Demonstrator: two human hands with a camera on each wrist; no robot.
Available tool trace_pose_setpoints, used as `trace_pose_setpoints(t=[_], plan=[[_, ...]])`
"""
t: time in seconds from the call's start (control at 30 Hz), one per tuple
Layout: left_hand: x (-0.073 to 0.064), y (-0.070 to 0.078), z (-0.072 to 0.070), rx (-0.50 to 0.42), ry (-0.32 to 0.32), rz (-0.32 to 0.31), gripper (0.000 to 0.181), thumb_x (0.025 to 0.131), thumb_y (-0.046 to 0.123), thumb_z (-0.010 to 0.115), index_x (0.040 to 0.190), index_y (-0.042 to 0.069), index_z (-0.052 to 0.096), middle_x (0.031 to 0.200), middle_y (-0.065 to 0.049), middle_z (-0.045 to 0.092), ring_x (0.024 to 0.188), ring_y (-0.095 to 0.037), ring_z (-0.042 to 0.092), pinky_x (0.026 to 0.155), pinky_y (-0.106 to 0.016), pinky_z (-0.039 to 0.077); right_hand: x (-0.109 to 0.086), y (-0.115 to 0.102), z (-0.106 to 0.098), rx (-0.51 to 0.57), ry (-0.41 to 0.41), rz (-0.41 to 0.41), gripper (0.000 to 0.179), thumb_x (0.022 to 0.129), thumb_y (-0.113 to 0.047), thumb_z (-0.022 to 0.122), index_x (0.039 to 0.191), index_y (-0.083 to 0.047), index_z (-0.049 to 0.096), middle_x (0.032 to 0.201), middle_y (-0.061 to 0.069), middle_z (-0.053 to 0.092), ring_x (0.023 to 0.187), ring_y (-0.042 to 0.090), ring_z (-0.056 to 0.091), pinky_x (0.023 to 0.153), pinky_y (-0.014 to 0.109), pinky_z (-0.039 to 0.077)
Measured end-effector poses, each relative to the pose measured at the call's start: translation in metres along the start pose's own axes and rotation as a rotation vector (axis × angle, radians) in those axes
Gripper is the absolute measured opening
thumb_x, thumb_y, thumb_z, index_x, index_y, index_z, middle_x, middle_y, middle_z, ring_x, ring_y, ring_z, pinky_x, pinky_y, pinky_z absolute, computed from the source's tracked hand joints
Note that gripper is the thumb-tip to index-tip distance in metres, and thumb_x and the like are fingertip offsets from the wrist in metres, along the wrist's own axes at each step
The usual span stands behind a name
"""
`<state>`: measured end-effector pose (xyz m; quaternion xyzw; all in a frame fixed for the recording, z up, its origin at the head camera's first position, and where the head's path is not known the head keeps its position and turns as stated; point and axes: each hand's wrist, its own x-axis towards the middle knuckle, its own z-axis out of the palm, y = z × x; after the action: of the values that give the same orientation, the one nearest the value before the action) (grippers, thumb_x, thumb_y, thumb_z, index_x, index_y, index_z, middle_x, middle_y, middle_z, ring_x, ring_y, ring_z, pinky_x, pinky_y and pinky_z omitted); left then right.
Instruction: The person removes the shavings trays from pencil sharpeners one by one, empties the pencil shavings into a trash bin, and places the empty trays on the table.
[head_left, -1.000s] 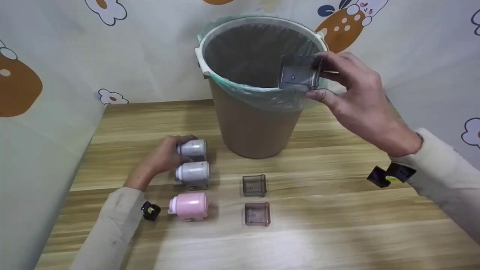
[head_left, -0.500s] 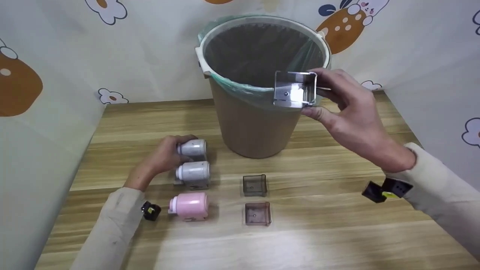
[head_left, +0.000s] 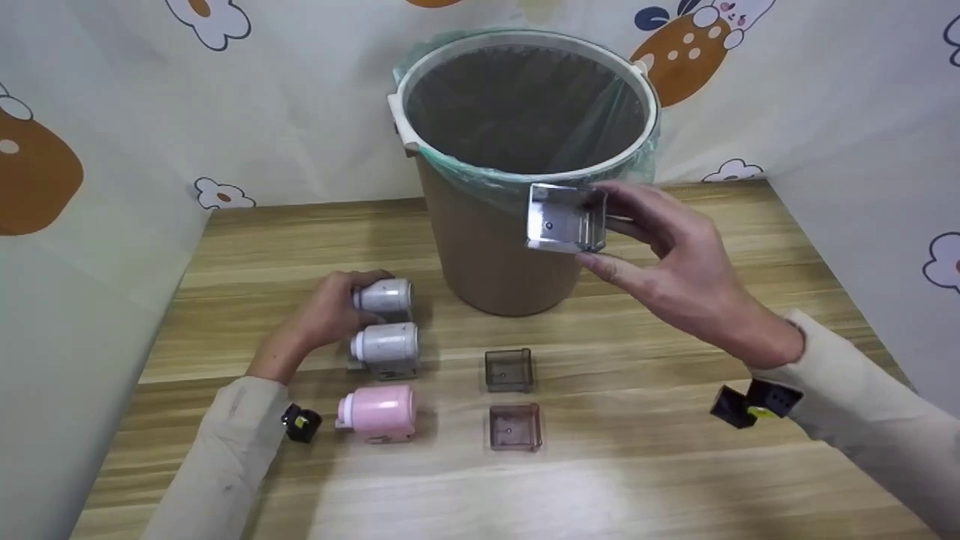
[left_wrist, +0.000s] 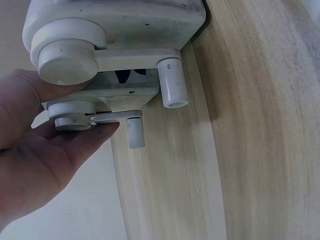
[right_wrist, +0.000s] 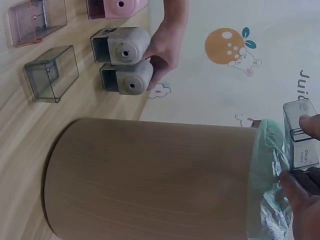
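Observation:
My left hand (head_left: 330, 311) grips the farthest of three crank pencil sharpeners, a grey-white one (head_left: 388, 295) lying on the table. Right beside it lies a second grey-white sharpener (head_left: 391, 345), and nearer the front a pink sharpener (head_left: 384, 411). In the left wrist view, a white crank handle (left_wrist: 135, 133) shows past my fingers. My right hand (head_left: 675, 259) pinches a clear plastic shavings drawer (head_left: 564, 217) by its edges, in front of the bin's rim. The right wrist view shows the drawer's label (right_wrist: 303, 156). Two tinted drawers, grey (head_left: 510, 370) and reddish (head_left: 515, 427), sit on the table.
A tall brown bin (head_left: 495, 247) with a greenish liner bag stands at the back of the wood-grain table (head_left: 675, 465). A printed cloth (head_left: 315, 112) hangs behind and along both sides.
My right hand has moved down and left, carrying the clear drawer from over the bin's rim to in front of its wall. The left hand stays on the sharpener.

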<state>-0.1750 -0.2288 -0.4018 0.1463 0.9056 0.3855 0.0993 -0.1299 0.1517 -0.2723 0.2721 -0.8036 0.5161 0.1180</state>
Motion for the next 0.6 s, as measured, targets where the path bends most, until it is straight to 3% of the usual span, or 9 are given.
trace_pose_setpoints(t=[0.6], plan=[[-0.001,0.000,-0.001,0.009,0.008,0.005,0.061,0.077,-0.007,0.075,0.135,0.000,0.060,0.117,-0.025,0.070,0.101,-0.035,0.066,0.094,-0.050,0.054,-0.015,0.022,0.019,0.086,-0.028,0.071,0.061,0.077,0.010,0.079,0.134,0.004,0.057,0.131,0.013,0.059,0.125,0.021,0.061,0.105,0.025,0.051]])
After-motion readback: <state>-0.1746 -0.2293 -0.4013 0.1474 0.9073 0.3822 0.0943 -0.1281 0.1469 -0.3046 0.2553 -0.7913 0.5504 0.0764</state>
